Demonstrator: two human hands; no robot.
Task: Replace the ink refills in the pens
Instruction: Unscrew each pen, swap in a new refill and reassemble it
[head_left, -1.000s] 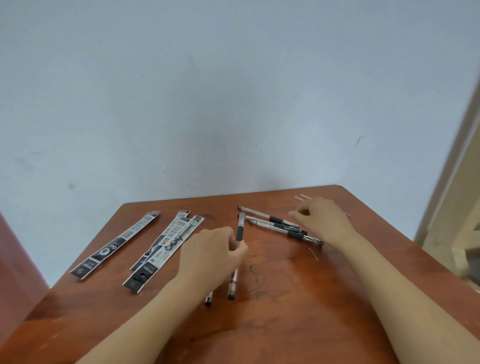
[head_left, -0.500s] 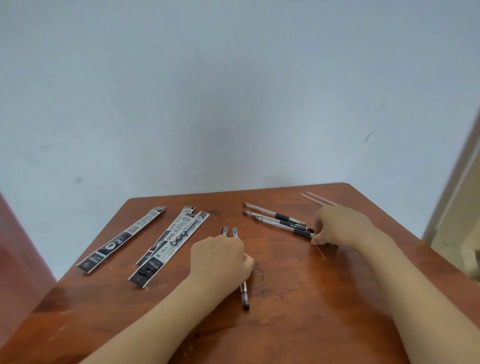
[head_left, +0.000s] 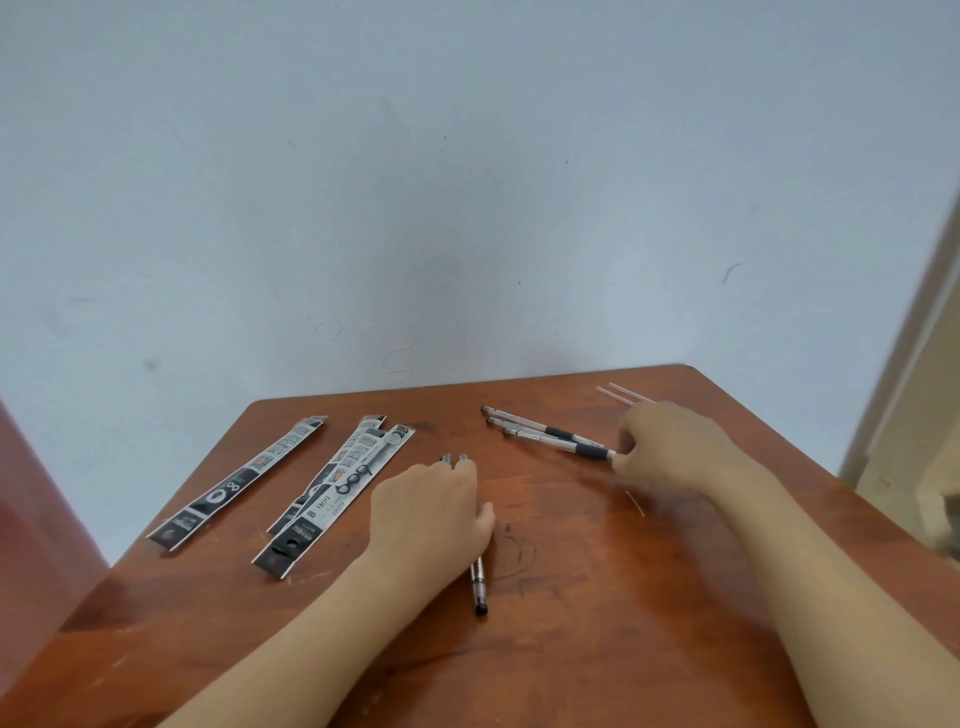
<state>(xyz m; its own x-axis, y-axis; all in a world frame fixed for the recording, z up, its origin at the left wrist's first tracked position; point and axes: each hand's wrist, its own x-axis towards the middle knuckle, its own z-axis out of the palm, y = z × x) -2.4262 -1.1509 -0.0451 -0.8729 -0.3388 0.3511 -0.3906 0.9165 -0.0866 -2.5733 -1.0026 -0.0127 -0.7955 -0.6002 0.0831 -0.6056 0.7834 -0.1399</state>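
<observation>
Left hand (head_left: 431, 514) is laid palm-down on the desk (head_left: 623, 597), its fingers (head_left: 460, 475) curled over two pens (head_left: 478, 587) held side by side. Two dark ends are seen past the fingertips, and one clear barrel end with a dark cap is seen below the heel of the hand. Right hand (head_left: 670, 449) is placed at the far right of the desk, fingers (head_left: 626, 441) curled at the grip ends of three pens (head_left: 545, 434) lying close together. Whether a tip is pinched or only touched cannot be told, because of blur. Two thin clear loose refills (head_left: 623, 395) are seen beyond the right hand near the desk's far edge. Three refill packets (head_left: 239, 480) are laid flat at the left, two of them overlapping. A pale wall (head_left: 467, 208) is seen behind the desk.
</observation>
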